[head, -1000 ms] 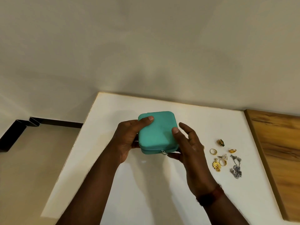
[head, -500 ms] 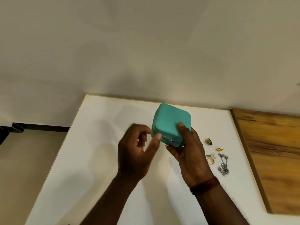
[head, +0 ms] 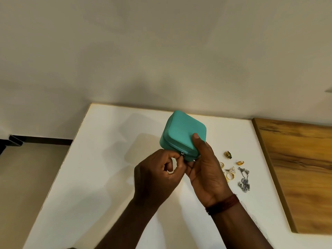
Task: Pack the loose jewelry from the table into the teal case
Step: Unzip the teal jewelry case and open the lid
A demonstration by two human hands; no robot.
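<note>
The teal case [head: 181, 132] is closed and tilted, held above the white table [head: 100, 159]. My right hand [head: 204, 169] grips its near right corner, thumb on the lid. My left hand [head: 159, 175] pinches the small metal zipper pull [head: 182, 153] at the case's near edge. Loose jewelry lies on the table to the right of my right hand: a green-stoned gold ring [head: 227, 154], a small gold ring [head: 240, 162], a triangular earring [head: 231, 170], another gold ring [head: 230, 176] and a silver chain piece [head: 244, 180]. My right hand partly hides some pieces.
A wooden panel [head: 301, 168] adjoins the table on the right. A pale wall runs behind the table. The table's left edge drops off to a beige floor [head: 27, 177] with a dark skirting.
My left hand let go of the case's side, swung down and closed on the zipper pull. My right hand turned and tilted the case, now holding it alone.
</note>
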